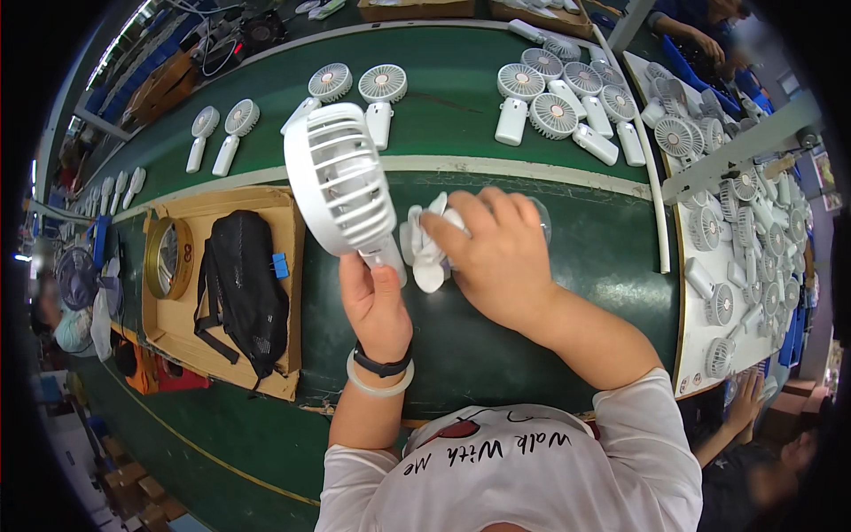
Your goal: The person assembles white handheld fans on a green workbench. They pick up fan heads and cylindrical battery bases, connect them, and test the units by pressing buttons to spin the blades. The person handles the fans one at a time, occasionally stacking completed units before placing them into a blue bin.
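Observation:
My left hand (377,301) grips the handle of a white hand-held fan (339,180) and holds it upright above the green bench, its round grille tilted toward me. My right hand (492,253) is closed on a crumpled white cloth (425,248), which rests against the fan's handle just below the grille. A dark wristband and a pale bangle sit on my left wrist.
Several white hand-held fans (554,102) lie on the green conveyor belt (443,106) beyond. A white tray (753,257) at right is full of fans. A cardboard box (266,377) at left holds a black bag (244,284) and a round clock. Other people's hands show at the right edge.

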Action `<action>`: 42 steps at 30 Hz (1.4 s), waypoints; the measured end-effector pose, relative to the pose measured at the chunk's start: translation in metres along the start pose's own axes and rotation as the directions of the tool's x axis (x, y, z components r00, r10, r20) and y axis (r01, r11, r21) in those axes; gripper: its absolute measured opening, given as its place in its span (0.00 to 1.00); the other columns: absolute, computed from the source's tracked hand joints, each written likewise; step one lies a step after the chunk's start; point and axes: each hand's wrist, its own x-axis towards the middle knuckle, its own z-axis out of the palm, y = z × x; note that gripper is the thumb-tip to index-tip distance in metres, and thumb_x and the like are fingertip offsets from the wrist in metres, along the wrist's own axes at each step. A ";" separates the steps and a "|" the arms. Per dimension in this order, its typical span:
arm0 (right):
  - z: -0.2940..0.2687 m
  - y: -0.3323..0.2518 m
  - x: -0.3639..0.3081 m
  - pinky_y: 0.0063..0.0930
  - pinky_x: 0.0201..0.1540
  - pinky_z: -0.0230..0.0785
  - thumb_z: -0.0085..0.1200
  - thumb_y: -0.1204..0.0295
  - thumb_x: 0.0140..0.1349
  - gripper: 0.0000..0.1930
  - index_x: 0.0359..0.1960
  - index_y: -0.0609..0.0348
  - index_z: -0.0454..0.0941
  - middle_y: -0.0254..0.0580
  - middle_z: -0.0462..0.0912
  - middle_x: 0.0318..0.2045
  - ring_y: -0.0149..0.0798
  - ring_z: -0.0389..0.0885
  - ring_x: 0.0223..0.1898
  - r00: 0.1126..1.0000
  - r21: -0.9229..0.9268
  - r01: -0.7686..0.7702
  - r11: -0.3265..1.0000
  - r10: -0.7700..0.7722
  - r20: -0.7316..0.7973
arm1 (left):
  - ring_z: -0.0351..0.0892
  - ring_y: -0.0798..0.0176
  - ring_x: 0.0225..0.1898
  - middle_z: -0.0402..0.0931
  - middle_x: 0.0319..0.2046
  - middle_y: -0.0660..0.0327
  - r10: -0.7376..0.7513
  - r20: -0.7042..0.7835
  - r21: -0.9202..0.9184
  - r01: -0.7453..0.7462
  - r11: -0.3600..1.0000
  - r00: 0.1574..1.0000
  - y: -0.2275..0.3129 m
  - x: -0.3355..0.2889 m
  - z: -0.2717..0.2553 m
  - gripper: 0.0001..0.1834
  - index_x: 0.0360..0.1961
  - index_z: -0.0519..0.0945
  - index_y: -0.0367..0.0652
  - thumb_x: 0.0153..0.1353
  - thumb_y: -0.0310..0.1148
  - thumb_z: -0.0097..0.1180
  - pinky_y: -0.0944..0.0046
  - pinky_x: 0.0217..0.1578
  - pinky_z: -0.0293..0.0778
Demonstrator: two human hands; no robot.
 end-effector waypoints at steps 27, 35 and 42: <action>0.008 -0.012 -0.004 0.38 0.46 0.59 0.52 0.71 0.46 0.18 0.42 0.48 0.77 0.39 0.73 0.40 0.45 0.69 0.42 0.993 -0.007 0.061 0.998 -0.061 -0.100 | 0.62 0.54 0.60 0.59 0.60 0.49 -0.067 -0.024 -0.018 0.067 0.998 0.997 0.002 -0.004 -0.018 0.28 0.64 0.50 0.35 0.66 0.31 0.40 0.56 0.59 0.58; 0.041 -0.015 -0.011 0.39 0.45 0.60 0.56 0.71 0.43 0.19 0.42 0.50 0.76 0.40 0.73 0.39 0.44 0.70 0.43 0.999 0.237 0.036 0.971 -0.043 0.028 | 0.65 0.50 0.56 0.62 0.56 0.44 -0.022 -0.068 -0.204 0.008 0.979 0.997 0.032 -0.001 -0.011 0.31 0.62 0.52 0.36 0.62 0.34 0.49 0.51 0.57 0.61; 0.118 -0.017 0.016 0.35 0.54 0.59 0.55 0.69 0.48 0.22 0.47 0.58 0.69 0.48 0.69 0.44 0.51 0.69 0.47 0.983 0.977 -0.114 0.180 0.163 0.085 | 0.68 0.63 0.34 0.59 0.36 0.62 -0.262 0.327 -0.363 0.377 0.852 0.908 0.069 0.010 0.039 0.41 0.58 0.57 0.41 0.47 0.41 0.66 0.50 0.51 0.67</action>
